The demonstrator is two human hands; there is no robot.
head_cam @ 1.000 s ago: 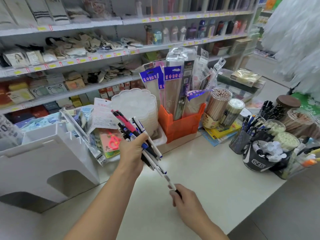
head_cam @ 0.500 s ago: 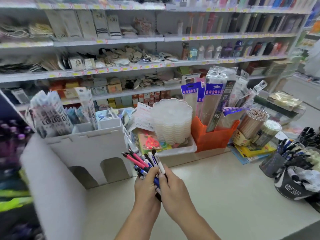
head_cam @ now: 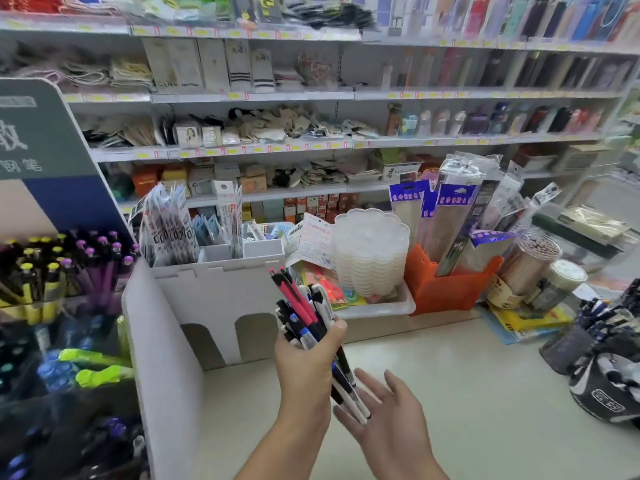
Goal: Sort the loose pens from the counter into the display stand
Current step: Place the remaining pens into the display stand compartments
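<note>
Taking the white cardboard stand (head_cam: 214, 289) as the landmark and reading from its left: a tiered pen display stand (head_cam: 52, 271) sits hard against its left side, its rows packed with yellow-capped and purple-capped pens, blurred at the lower tiers; in the stand's own top compartments stand upright packets of pens (head_cam: 166, 233); just in front of its right end the left hand (head_cam: 306, 358) has its grip curled tight round a bundle of pens (head_cam: 304, 313), red, black, white and blue barrels fanning upward above the fist and a few tips poking out below it; right of that and lower, the right hand (head_cam: 388, 407) hangs over the pale tabletop (head_cam: 485, 393) with fingers spread and straight, its grip wide and holding nothing, fingertips close to the bundle's lower ends, whether touching I cannot tell; further right of the stand, behind the hands, a stack of clear scalloped trays (head_cam: 370, 254), then an orange bin (head_cam: 446, 289) of long packaged items, then a tub of pencils (head_cam: 526, 265); farthest right, dark cups of pens (head_cam: 602, 344) at the tabletop's edge.
</note>
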